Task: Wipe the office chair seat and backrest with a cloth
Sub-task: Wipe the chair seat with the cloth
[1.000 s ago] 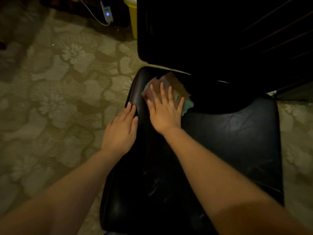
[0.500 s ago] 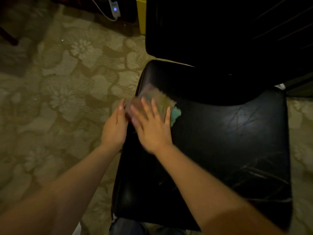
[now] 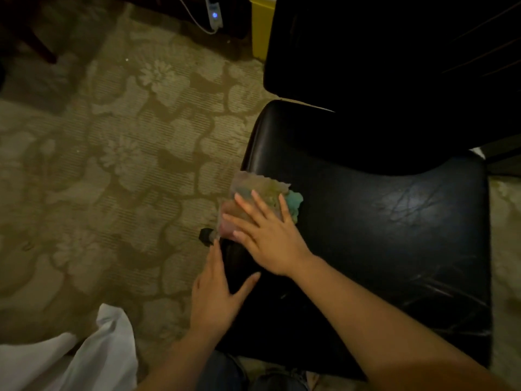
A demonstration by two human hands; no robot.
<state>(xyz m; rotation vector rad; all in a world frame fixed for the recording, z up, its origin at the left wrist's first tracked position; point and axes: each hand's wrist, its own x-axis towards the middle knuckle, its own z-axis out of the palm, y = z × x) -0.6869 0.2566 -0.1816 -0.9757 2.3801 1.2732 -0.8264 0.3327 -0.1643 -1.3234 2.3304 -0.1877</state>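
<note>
- Head view: the right hand [image 3: 270,238], fingers [image 3: 248,204] spread flat, presses the cloth [image 3: 262,193] on the seat [image 3: 394,235]; it has slid from the seat's back corner toward the left edge.
- The left hand [image 3: 215,294], fingers together, thumb apart, steadies that edge; the backrest [image 3: 380,66] looks still unwiped.

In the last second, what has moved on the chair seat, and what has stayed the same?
The right hand has slid the cloth along the left edge of the seat, from the back corner under the backrest toward the front. The left hand also moved frontward along that edge. The right palm stays flat on the cloth, and the left hand stays open on the seat edge. The camera shifted too.
</note>
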